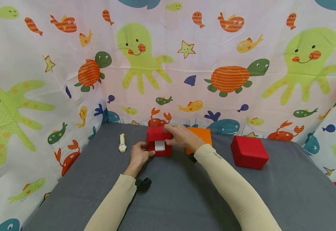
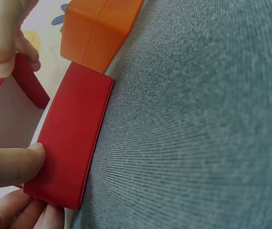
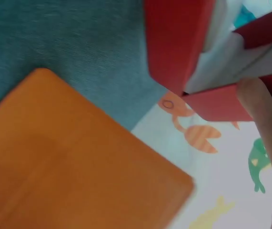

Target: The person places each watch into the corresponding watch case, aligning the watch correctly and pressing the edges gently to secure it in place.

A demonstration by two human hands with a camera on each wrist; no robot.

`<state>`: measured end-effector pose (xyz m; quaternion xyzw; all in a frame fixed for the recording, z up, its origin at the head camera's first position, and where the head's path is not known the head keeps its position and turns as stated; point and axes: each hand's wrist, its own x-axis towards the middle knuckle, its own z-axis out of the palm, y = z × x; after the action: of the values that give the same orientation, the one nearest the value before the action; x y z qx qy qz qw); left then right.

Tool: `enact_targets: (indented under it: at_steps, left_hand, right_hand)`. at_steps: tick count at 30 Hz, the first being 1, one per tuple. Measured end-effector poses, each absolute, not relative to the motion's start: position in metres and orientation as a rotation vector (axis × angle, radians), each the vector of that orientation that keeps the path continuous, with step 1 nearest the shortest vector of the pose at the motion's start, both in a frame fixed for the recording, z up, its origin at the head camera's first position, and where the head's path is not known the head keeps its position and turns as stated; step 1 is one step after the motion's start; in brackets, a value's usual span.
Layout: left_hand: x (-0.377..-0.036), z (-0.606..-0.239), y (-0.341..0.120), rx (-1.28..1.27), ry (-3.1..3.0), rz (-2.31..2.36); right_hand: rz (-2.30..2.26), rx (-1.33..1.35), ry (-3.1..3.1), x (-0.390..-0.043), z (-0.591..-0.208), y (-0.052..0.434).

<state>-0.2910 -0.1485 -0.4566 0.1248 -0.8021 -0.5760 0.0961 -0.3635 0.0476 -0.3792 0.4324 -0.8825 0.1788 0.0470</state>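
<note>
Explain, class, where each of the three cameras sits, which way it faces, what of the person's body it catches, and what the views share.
Head: on the person's head, facing forward and down at the grey table; both sleeved arms, the left hand and right hand on the open red box.
Left wrist: low beside the red box, looking across the cloth; left thumb and right fingers show.
Right wrist: close above the orange box, facing the curtain; one finger shows.
Shared: all three show the red box and orange box.

White watch, orange box, closed red box on grey cloth.
</note>
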Motion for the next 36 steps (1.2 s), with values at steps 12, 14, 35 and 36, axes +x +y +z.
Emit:
enact_targets:
  at_steps: [12,14,35,36]
  left_hand:
    - [-0.290,-0.456,-0.146,0.381,-2.362,-1.749]
    - [-0.290,-0.456,-0.146,0.385,-2.360,-1.750]
    - [-0.290,-0.459,-0.147,0.398,-2.347,-1.732]
    - [-0.290,-0.460,-0.147,0.399,-2.346,-1.731]
  right_hand:
    - [0.734,1.104,-2.874,-0.385,-0.357,0.047]
    - [0.769,1.106,-2.842,-0.389,-0.358,0.048]
    - [1.026,0.884,-2.709,-0.398,-0.370,0.039]
    - [1.028,0.871,-2.709,-0.397,-0.371,0.038]
